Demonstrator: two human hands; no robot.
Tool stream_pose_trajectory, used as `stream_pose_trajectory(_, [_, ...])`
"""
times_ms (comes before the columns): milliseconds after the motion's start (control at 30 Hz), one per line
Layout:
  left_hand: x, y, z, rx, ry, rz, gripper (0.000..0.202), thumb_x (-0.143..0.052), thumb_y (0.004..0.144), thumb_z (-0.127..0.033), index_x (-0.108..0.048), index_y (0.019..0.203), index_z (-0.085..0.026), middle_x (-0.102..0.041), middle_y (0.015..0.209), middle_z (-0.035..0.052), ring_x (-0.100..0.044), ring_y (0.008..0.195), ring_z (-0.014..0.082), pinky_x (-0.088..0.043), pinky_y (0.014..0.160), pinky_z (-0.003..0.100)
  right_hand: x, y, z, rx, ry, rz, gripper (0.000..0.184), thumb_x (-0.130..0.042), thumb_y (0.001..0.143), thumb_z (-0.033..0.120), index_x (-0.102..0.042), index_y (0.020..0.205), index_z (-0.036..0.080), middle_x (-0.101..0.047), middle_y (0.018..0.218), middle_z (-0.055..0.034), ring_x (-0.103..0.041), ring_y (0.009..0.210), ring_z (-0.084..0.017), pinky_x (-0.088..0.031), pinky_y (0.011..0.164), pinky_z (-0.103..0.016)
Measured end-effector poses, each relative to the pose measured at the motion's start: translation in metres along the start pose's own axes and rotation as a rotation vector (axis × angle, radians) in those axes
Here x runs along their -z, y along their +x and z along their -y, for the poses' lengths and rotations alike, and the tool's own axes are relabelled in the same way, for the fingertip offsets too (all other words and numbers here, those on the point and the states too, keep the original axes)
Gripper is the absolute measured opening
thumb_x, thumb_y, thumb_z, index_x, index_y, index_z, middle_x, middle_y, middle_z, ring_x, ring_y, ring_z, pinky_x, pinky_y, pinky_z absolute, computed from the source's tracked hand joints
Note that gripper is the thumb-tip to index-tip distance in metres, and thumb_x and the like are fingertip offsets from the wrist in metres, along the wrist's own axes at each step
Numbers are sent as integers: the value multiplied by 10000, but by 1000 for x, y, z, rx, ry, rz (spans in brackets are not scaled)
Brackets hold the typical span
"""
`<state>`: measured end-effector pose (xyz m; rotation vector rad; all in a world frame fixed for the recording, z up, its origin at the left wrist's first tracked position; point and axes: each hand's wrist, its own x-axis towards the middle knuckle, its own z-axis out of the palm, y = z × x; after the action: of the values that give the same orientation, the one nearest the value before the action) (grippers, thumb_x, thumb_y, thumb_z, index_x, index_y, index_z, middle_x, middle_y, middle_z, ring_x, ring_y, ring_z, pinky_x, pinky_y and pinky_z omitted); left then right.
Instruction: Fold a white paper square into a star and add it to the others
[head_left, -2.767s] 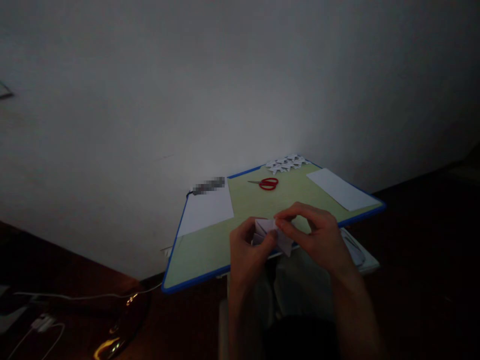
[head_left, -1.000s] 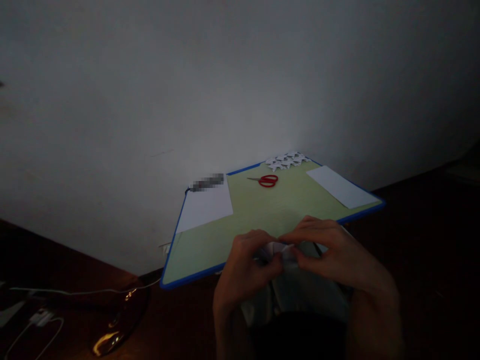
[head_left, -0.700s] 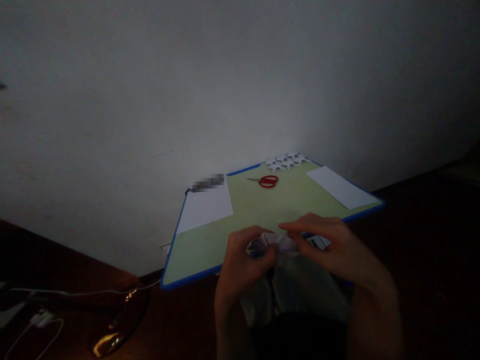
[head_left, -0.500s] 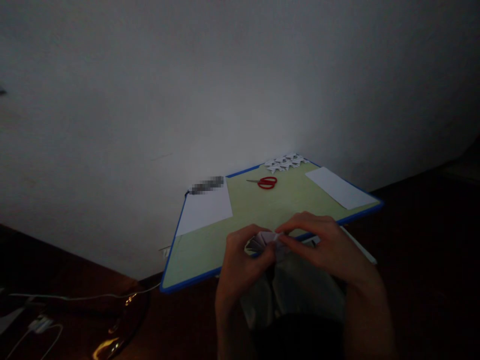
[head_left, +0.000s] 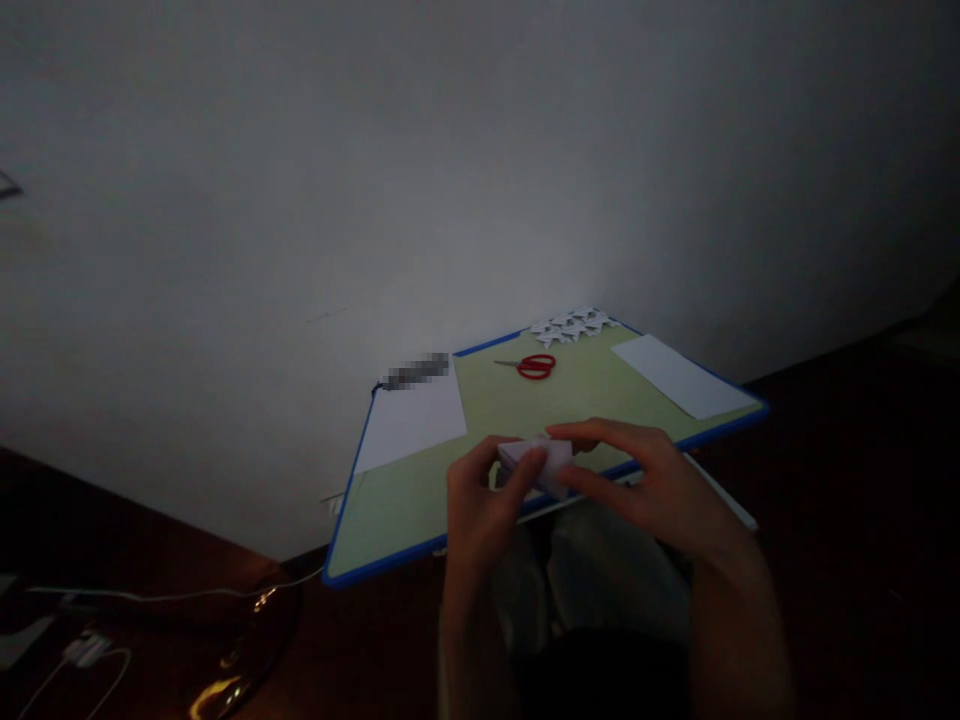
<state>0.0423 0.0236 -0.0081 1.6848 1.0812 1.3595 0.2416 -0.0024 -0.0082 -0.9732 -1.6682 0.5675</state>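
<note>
A small piece of folded white paper (head_left: pixel 553 464) is held up over the near edge of the table. My left hand (head_left: pixel 487 490) pinches it from the left, thumb across its front face. On its right side, my right hand (head_left: pixel 630 470) grips the paper's edge between thumb and fingers. Beyond the hands, a pair of scissors with red handles (head_left: pixel 535 367) lies on the table, blades pointing left. Several folded white paper pieces (head_left: pixel 574 326) sit in rows at the far corner.
The light green table (head_left: pixel 405 500) has a blue rim and stands against a grey wall. White paper sheets lie at its left (head_left: pixel 420 420) and right (head_left: pixel 675 375). A white cable (head_left: pixel 187 597) runs along the lower left, near a shiny curved object (head_left: pixel 225 690).
The folded paper has turned in my hands and now shows a flatter, broader face; its fanned layers no longer face me. Both hands have risen slightly and shifted their grip.
</note>
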Motion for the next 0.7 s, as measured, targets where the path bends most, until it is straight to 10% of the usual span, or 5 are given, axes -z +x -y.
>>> stream_pose_trajectory(700, [-4,-2,-6,36,-167,0,211,-796,890,-348,-755,776,-175,-747,752,21,-668,728,168,-513,714,259,-15,9,-6,-33,195,-213,232,-798,926,307,-820,1156,286,-809,1020,-24,-739,943,-200,-612,894,-339])
